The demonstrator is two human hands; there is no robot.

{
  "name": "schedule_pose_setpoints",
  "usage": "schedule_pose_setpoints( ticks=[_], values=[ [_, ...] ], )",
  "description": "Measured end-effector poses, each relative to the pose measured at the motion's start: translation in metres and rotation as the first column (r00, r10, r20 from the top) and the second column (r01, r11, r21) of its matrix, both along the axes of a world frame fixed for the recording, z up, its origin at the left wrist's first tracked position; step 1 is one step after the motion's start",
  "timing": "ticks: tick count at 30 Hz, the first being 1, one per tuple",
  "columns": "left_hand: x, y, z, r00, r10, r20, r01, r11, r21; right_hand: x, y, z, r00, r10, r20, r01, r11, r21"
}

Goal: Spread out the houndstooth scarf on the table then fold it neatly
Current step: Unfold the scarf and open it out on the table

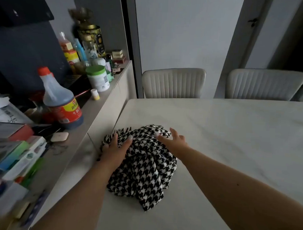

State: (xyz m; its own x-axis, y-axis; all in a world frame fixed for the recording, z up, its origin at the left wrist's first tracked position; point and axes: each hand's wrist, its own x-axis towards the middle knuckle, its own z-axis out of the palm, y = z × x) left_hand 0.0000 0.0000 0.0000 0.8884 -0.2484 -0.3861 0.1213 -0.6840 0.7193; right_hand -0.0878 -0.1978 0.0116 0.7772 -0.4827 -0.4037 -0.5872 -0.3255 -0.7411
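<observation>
A black-and-white houndstooth scarf lies bunched in a heap near the left edge of the pale table, with a fringed end at its far left. My left hand lies on the heap's left side, fingers stretched over the cloth. My right hand reaches over the heap's far right part with fingers spread, touching the cloth at its top edge. Neither hand visibly grips the fabric.
A sideboard runs along the table's left, crowded with a dark sauce bottle, a white jar with green lid, boxes and other bottles. Two cream chairs stand at the table's far side.
</observation>
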Motion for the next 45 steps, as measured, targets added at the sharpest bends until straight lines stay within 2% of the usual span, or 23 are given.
schedule_pose_setpoints(
  ticks=[6, 10, 13, 19, 25, 30, 34, 41, 45],
  values=[
    [0.037, -0.013, -0.048, 0.997, 0.060, -0.048, -0.059, 0.998, 0.014, 0.034, 0.007, -0.040, 0.993, -0.089, -0.075, 0.100, 0.983, 0.152],
    [0.048, -0.017, -0.072, 0.997, 0.028, -0.071, -0.031, 0.998, -0.049, 0.044, 0.010, -0.058, 0.990, -0.108, -0.087, 0.127, 0.962, 0.241],
    [0.045, -0.024, -0.074, 0.993, 0.019, -0.119, -0.033, 0.992, -0.123, 0.046, 0.014, -0.061, 0.990, -0.100, -0.096, 0.120, 0.966, 0.229],
    [0.016, -0.040, -0.063, 0.982, -0.041, -0.186, -0.030, 0.929, -0.368, 0.028, 0.014, -0.053, 0.992, -0.123, -0.007, 0.121, 0.959, 0.255],
    [-0.019, -0.064, -0.035, 0.972, -0.125, -0.199, 0.026, 0.898, -0.438, -0.009, 0.005, -0.009, 0.978, -0.172, 0.116, 0.135, 0.951, 0.277],
    [-0.038, -0.109, 0.007, 0.976, -0.171, -0.135, 0.097, 0.897, -0.431, -0.052, -0.023, 0.047, 0.941, -0.245, 0.233, 0.188, 0.952, 0.240],
    [-0.072, -0.155, 0.053, 0.972, -0.234, -0.007, 0.204, 0.859, -0.470, -0.098, -0.056, 0.088, 0.885, -0.324, 0.334, 0.264, 0.941, 0.214],
    [-0.144, -0.248, 0.077, 0.949, -0.313, 0.032, 0.288, 0.826, -0.485, -0.191, -0.131, 0.119, 0.824, -0.417, 0.384, 0.350, 0.907, 0.235],
    [-0.196, -0.307, 0.097, 0.931, -0.344, 0.120, 0.359, 0.808, -0.468, -0.235, -0.195, 0.120, 0.801, -0.456, 0.389, 0.388, 0.889, 0.244]
  ],
)
